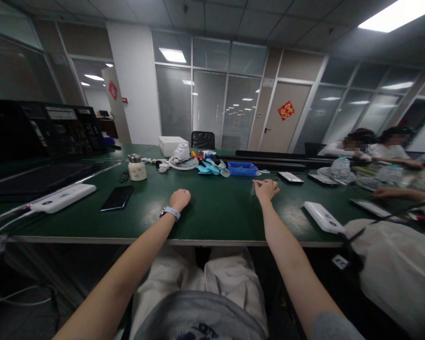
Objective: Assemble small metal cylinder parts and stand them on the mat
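Observation:
My left hand [180, 200], with a watch [170, 213] on its wrist, rests on the green table as a closed fist; nothing shows in it. Farther right, my right hand [267, 190] pinches a small translucent piece [252, 190] between thumb and fingertips, just over the tabletop. The piece is too small and blurred to name. Beyond the hands lie light-blue fan blades [212, 167], a white round fan grille [183, 163] with a white housing [182, 152] on it, and a blue plastic basket [242, 163].
To the left are a black phone [117, 198], a cream bottle [137, 170] and a white power strip [64, 197] with cables. On the right lie another white device [324, 217] and a flat card-like item [290, 177]. Other people sit along the right side.

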`<state>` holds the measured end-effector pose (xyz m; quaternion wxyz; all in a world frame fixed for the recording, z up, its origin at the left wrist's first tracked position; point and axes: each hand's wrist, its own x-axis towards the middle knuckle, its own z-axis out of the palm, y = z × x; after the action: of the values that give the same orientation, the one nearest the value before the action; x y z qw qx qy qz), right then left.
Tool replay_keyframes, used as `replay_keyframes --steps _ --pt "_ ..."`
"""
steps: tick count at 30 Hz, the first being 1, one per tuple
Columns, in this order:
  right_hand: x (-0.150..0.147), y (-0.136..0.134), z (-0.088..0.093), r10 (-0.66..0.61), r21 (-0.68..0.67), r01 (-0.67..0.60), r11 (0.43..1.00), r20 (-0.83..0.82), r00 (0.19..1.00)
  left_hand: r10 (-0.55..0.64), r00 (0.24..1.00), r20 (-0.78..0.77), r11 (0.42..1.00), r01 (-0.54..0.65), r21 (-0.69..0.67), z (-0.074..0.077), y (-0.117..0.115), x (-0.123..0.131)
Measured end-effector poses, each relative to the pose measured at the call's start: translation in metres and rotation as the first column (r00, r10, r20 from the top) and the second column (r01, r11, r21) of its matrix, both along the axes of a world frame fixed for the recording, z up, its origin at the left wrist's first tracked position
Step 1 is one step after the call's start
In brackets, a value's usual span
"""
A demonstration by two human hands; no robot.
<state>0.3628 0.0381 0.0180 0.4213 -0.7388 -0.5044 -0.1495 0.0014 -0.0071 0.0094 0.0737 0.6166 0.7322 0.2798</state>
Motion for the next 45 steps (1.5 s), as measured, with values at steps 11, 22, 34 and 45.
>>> replay_keyframes --steps 11,22,34,45 --pt "0.006 0.0 0.0 -0.057 -0.001 0.057 0.998 -0.072 0.996 -0.002 1.0 0.001 1.0 0.002 -0.004 0.001 -0.003 0.001" --pt "0.001 -0.013 -0.004 -0.175 -0.021 0.173 0.985 -0.164 0.971 -0.002 1.0 -0.021 1.0 0.001 -0.016 0.002 -0.001 0.001" --pt "0.001 -0.024 -0.012 -0.207 -0.178 0.138 0.974 -0.466 0.86 0.011 1.0 0.004 1.0 -0.011 -0.013 -0.002 0.005 -0.001" --pt "-0.059 -0.032 0.006 0.102 0.153 -0.051 0.987 -0.351 0.931 -0.06 0.998 0.005 0.994 0.059 0.09 -0.002 0.001 0.001"
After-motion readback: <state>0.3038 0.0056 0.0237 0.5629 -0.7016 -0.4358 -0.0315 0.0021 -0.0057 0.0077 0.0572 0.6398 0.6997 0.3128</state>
